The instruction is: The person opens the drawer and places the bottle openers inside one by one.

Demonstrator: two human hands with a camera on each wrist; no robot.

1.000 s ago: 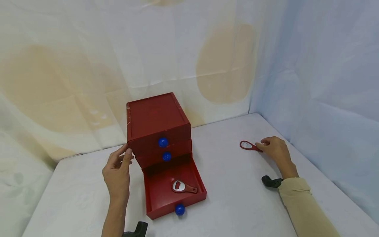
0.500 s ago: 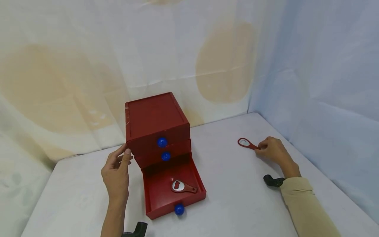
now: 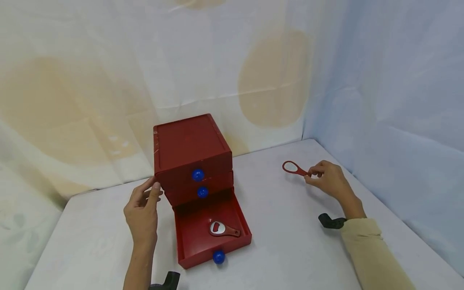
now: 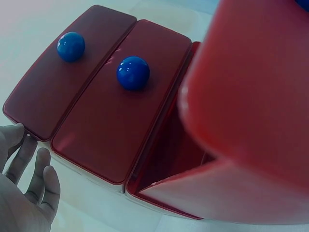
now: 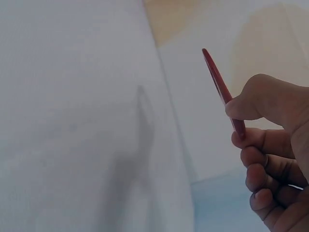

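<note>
Two hands apart: right hand (image 3: 328, 179) pinching opener (image 3: 294, 168) aloft.

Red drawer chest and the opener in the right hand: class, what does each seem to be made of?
Red drawer chest: probably painted wood or plastic, smooth satin sheen; glossy blue knobs look plastic. Opener pinched by the right hand: thin, flat red body, probably plastic or coated metal.

Right hand (image 5: 270, 159) pinches red opener (image 5: 219, 87).

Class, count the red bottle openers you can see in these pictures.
2. One bottle opener lies in the open bottom drawer; the other is pinched in the right hand. Closed drawers may hide more.
</note>
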